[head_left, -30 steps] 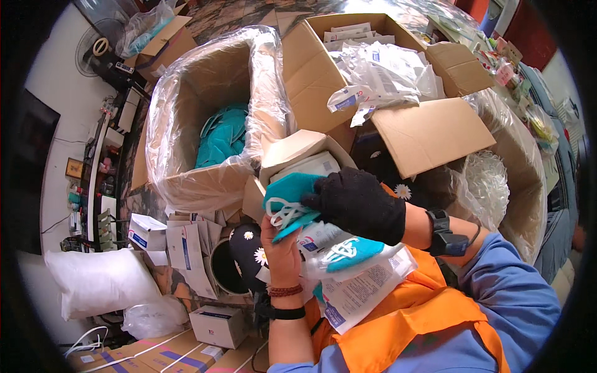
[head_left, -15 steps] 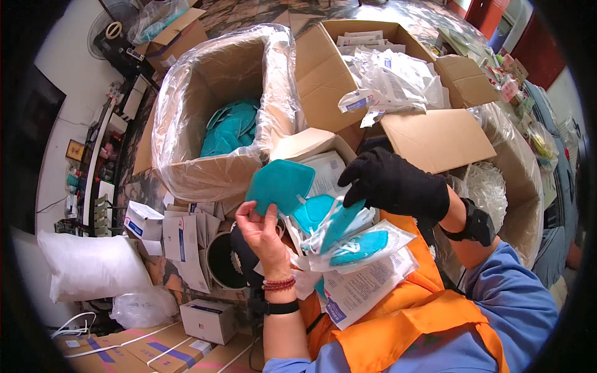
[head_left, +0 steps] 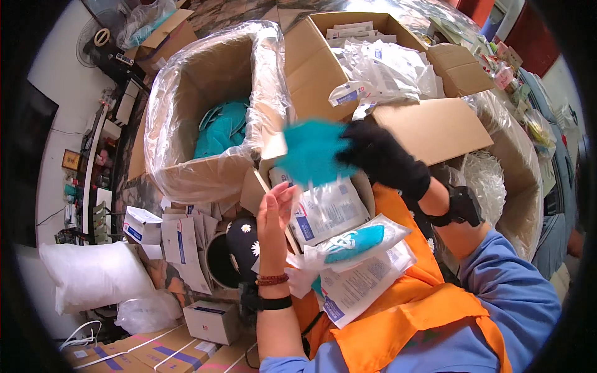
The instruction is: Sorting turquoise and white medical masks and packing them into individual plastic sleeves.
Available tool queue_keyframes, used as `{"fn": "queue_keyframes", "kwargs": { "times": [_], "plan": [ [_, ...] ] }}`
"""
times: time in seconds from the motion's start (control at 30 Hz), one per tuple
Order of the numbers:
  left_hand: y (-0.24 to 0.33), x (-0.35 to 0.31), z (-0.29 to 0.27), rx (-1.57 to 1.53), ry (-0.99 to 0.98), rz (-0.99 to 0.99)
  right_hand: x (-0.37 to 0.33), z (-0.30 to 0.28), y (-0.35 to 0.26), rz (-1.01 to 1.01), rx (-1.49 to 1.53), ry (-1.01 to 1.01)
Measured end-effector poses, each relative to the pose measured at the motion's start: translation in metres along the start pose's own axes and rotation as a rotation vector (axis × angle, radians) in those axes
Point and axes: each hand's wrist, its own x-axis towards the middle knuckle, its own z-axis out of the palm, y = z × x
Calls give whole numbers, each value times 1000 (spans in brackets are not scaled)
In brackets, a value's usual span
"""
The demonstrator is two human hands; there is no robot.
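A teal mask [head_left: 311, 154], blurred, is just right of the plastic-lined box [head_left: 208, 173], its right edge clamped in the gloved right hand's [head_left: 367, 151] fingers, probably to leave the rest free. The bare left hand [head_left: 275, 211], below the box's right corner, has loosely open fingers; whether they touch the mask cannot be told. Inside the box, the heaped teal pieces' [head_left: 221, 128] undersides are hidden.

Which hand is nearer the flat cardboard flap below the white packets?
Right. The gloved right hand appears at the left edge of the cardboard flap; the bare left hand is farther left and lower.
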Motion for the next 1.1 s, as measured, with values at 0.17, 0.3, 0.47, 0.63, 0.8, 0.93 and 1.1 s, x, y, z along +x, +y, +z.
{"fn": "queue_keyframes", "kwargs": {
  "times": [0.17,0.3,0.47,0.63,0.8,0.93,1.1],
  "plan": [
    [-15,20,-9,1344,79,322,25,-30,-52,-36,-136,341],
    [-39,50,-16,1513,-34,192,19,-28,-58,107,-37,307],
    [-28,49,-16,1430,-147,-96,8,-44,-45,-38,-309,357],
    [-28,35,2,1633,-311,-154,15,-35,-37,-109,-125,371],
    [-37,18,13,1659,-217,-62,17,-16,-36,-48,131,306],
    [-41,12,17,1504,-24,139,12,-2,-21,-12,-38,295],
    [-13,-11,35,1335,41,440,10,8,-5,76,-26,336]
  ]
}}
